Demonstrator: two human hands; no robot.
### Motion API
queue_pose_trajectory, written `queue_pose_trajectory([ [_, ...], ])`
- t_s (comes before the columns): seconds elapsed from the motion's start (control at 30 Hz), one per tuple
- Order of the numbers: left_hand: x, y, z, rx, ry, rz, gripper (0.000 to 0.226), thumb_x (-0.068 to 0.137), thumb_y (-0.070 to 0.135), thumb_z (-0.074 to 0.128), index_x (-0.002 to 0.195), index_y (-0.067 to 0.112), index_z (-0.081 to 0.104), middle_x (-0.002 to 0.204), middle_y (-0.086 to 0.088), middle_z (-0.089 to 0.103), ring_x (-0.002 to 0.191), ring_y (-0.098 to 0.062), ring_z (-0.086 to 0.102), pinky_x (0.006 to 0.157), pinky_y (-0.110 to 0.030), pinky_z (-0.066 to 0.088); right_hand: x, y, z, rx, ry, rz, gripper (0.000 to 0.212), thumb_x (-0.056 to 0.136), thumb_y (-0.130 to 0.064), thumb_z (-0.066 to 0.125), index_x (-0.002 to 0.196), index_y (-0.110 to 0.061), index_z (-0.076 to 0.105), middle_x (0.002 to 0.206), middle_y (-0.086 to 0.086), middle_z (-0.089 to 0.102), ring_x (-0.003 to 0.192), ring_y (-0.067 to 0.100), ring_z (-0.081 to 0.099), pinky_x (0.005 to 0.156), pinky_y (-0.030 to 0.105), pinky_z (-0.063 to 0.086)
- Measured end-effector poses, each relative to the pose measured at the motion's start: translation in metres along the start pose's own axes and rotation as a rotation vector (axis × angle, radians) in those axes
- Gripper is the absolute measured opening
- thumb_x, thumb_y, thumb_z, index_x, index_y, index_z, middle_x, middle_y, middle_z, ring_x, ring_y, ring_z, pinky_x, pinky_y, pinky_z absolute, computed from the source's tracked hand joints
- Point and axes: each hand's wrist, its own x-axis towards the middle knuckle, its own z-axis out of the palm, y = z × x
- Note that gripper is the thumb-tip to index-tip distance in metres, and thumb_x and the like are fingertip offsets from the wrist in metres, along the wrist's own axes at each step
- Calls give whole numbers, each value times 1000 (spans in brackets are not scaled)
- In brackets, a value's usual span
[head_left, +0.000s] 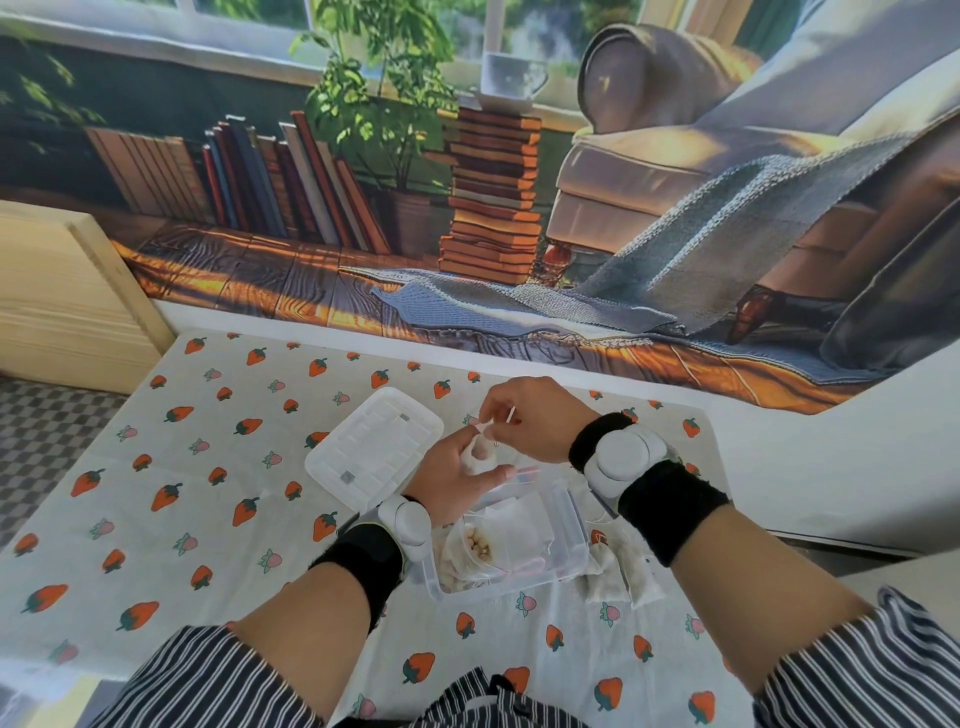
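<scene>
The left hand (448, 483) cups a white pouch (478, 460) above the clear box (571, 519), and the right hand (535, 421) pinches the pouch's top. The grey labels (347, 476) on the lid (374, 441) are too small to read.

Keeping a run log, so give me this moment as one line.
left hand holds small white pouch | right hand pinches its top | clear box open below hands | lid on tablecloth, left of box
</scene>
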Motion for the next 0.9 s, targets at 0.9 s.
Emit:
queue_pose_trajectory([
  [0.9,-2,-1,-4,-101,-78,-7,29,82,42,78,107,35,64,103,12,71,98,-14,69,89,-38,58,8,-14,11,-167,-38,95,39,66,-55,76,94,-28,79,85,-15,67,78,8,60,65,21,46],
])
